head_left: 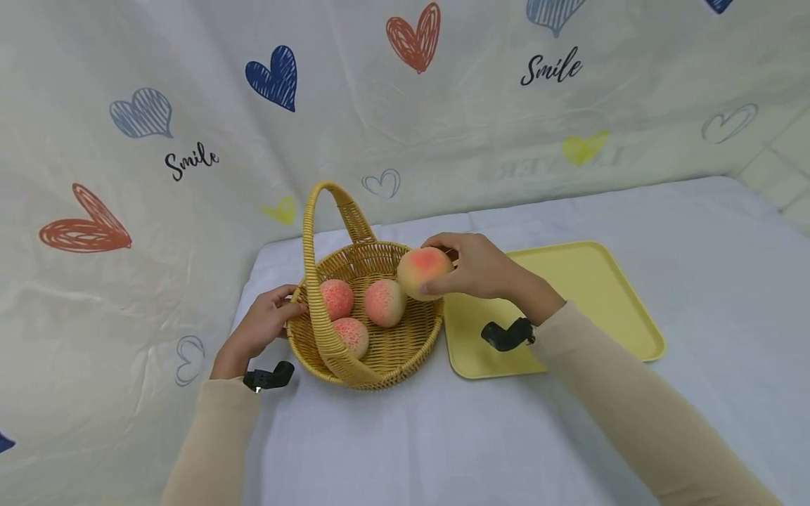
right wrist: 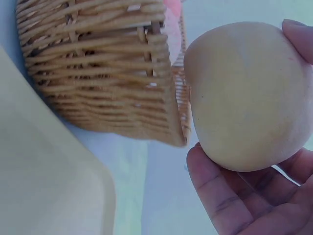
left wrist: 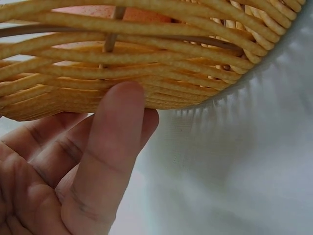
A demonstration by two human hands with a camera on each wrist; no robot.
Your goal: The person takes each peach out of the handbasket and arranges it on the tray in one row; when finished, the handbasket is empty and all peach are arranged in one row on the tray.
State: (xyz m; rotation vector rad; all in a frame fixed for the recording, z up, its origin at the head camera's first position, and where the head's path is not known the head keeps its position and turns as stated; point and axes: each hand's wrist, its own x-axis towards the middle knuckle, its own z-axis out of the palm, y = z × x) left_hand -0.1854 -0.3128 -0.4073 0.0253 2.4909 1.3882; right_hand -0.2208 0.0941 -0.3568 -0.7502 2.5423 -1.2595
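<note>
while left grip [head_left: 262, 323] holds basket [head_left: 399, 351], right grip [head_left: 474, 267] holds peach [head_left: 418, 270]

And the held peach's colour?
The peach is pale yellow with a reddish blush, best in head view.

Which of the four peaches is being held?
The yellowish peach gripped by the right hand, at the right of the basket; the other three peaches sit inside it.
</note>
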